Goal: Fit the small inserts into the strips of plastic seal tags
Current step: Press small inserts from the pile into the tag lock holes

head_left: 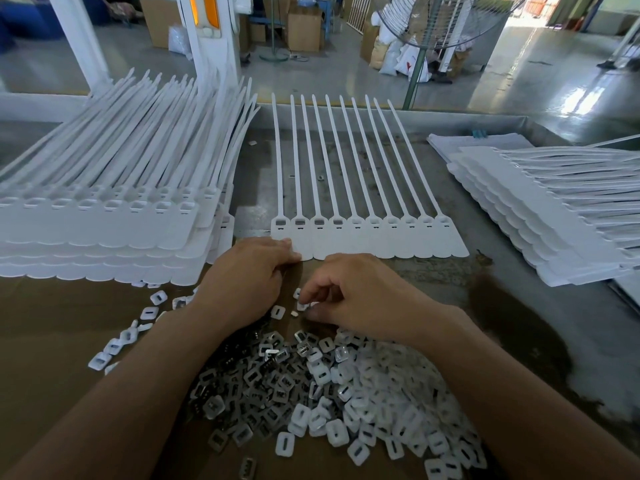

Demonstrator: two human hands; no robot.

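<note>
A strip of white plastic seal tags [374, 237] lies flat in the middle of the metal table, its long tails pointing away from me. The left few sockets hold grey inserts; the others look white. My left hand [249, 271] rests at the strip's lower left corner, fingertips touching the tag edge. My right hand [349, 292] hovers just below the strip, thumb and fingers pinching a small white insert [303, 304]. A heap of small white and metal inserts [329, 393] lies between my forearms, and one loose insert [277, 312] sits between my hands.
A tall stack of tag strips [114, 220] fills the left side. Another stack of tag strips [554, 216] lies fanned out at the right. Brown cardboard [52, 341] covers the table's near left. Beyond the table's far edge [485, 116] is a factory floor with a fan stand.
</note>
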